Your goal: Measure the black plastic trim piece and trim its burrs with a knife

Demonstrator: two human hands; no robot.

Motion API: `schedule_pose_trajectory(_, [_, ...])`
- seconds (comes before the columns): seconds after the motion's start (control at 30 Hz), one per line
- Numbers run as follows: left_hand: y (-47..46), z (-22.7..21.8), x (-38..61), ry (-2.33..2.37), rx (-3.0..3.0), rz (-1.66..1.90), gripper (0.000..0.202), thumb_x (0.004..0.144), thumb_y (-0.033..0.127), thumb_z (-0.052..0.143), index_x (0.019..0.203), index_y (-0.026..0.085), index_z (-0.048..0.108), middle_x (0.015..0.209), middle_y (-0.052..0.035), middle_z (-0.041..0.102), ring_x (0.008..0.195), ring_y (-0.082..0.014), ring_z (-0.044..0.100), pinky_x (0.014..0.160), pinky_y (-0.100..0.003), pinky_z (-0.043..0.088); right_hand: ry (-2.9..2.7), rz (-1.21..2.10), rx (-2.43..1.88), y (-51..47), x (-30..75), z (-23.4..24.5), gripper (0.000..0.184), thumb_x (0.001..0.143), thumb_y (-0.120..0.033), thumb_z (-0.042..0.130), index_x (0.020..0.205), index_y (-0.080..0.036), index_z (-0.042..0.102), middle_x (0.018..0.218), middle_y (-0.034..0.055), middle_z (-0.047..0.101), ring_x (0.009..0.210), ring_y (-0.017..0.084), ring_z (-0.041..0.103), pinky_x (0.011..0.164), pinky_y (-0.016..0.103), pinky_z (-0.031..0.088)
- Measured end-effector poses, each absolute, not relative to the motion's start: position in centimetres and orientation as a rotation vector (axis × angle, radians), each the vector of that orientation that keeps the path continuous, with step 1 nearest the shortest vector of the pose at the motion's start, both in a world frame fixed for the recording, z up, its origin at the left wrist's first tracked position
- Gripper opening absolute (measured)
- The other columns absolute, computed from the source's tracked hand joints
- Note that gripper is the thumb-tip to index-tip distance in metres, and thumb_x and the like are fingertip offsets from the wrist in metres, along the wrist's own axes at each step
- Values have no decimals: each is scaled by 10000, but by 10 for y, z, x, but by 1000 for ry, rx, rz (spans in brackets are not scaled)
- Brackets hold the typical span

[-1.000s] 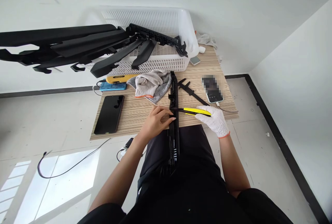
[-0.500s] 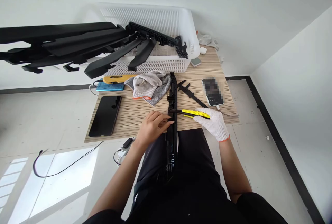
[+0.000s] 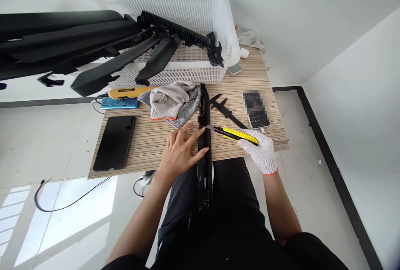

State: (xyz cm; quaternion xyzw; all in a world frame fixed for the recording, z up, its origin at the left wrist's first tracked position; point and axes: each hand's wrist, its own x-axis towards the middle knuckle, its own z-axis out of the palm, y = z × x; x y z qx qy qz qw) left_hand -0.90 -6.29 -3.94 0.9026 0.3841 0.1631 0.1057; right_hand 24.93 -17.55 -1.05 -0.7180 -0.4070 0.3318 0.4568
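Observation:
A long black plastic trim strip (image 3: 204, 149) lies lengthwise in front of me, its far end on the table and its near end over my lap. My bare left hand (image 3: 179, 151) is at its left side with the fingers spread. The index fingertip and thumb reach the strip, close to the blade tip. My right hand (image 3: 258, 147), in a white knitted glove with an orange cuff, is closed around a yellow and black utility knife (image 3: 239, 135). The knife's blade is extended and points left, its tip at the strip's right part.
A black caliper (image 3: 227, 111) and a charging phone (image 3: 256, 109) lie on the right. Left are a dark tablet-like device (image 3: 115, 143), grey cloths and a glove (image 3: 175, 101), and a yellow tool (image 3: 128, 92). Behind stands a white basket (image 3: 175, 72) with several black strips (image 3: 159, 59) jutting out leftward.
The left fingers have spread apart and the index finger now reaches toward the blade tip. The knife has drawn slightly back, showing more blade. The view has shifted a little.

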Motion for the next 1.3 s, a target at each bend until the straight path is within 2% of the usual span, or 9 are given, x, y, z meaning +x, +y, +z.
schedule_pose_trajectory(0.13, [-63, -43, -10, 1172, 2586, 654, 812, 879, 651, 660, 1505, 213, 383, 1460, -211, 495, 1308, -406, 503, 1087, -607, 408, -1058, 781, -1781, -178, 252, -11, 380, 795, -433, 784, 1134, -262, 798, 1005, 32, 800, 835, 226, 756, 784, 359, 637])
schedule_pose_trajectory(0.23, [-63, -46, -11, 1155, 2571, 724, 807, 873, 634, 685, 1477, 221, 344, 1430, -201, 514, 1298, -385, 530, 1078, -591, 419, -1199, 805, -1796, -177, 251, -13, 391, 781, -453, 808, 1128, -272, 801, 1055, 36, 802, 917, 246, 763, 881, 390, 626])
schedule_pose_trajectory(0.33, [-64, -46, -11, 1146, 2571, 743, 789, 876, 610, 696, 1464, 220, 341, 1410, -201, 526, 1277, -381, 542, 1067, -589, 423, -1216, 661, -1854, -175, 248, -15, 388, 808, -466, 792, 1154, -290, 791, 1108, 35, 796, 1002, 258, 755, 974, 420, 595])
schedule_pose_trajectory(0.5, [-63, -45, -11, 1126, 2577, 750, 792, 881, 618, 687, 1465, 209, 342, 1390, -197, 537, 1258, -374, 554, 1063, -577, 427, -1245, 722, -1859, -174, 248, -15, 374, 807, -467, 795, 1134, -286, 797, 1066, 32, 803, 906, 239, 769, 913, 400, 618])
schedule_pose_trajectory(0.6, [-64, -46, -11, 1129, 2583, 743, 784, 890, 628, 668, 1463, 204, 342, 1382, -198, 539, 1245, -377, 552, 1060, -587, 431, -1246, 699, -1842, -174, 249, -14, 392, 798, -471, 805, 1139, -277, 795, 1100, 34, 800, 1000, 250, 758, 993, 416, 589])
schedule_pose_trajectory(0.7, [-64, -46, -11, 1139, 2580, 740, 782, 891, 631, 665, 1461, 204, 343, 1381, -195, 537, 1238, -379, 548, 1058, -591, 436, -1265, 715, -1813, -173, 249, -14, 390, 791, -466, 815, 1126, -268, 798, 1122, 38, 798, 1042, 253, 752, 998, 403, 589])
schedule_pose_trajectory(0.87, [-64, -46, -10, 1126, 2596, 768, 777, 897, 636, 654, 1457, 202, 336, 1374, -191, 539, 1236, -376, 553, 1055, -581, 443, -1276, 724, -1834, -174, 248, -16, 391, 812, -469, 801, 1155, -282, 790, 1111, 36, 797, 998, 244, 763, 955, 392, 604])
schedule_pose_trajectory(1.2, [-65, -49, -12, 1117, 2630, 780, 765, 908, 633, 642, 1432, 145, 372, 1361, -217, 549, 1229, -375, 551, 1054, -567, 433, -1268, 651, -1843, -174, 250, -17, 392, 812, -469, 804, 1154, -280, 790, 1120, 37, 797, 1029, 248, 753, 976, 395, 588])
schedule_pose_trajectory(1.3, [-64, -47, -10, 1115, 2628, 782, 755, 913, 627, 639, 1432, 149, 369, 1361, -213, 549, 1231, -370, 552, 1059, -559, 423, -1284, 725, -1827, -174, 250, -17, 379, 815, -458, 800, 1151, -281, 791, 1108, 32, 799, 983, 237, 764, 937, 380, 605])
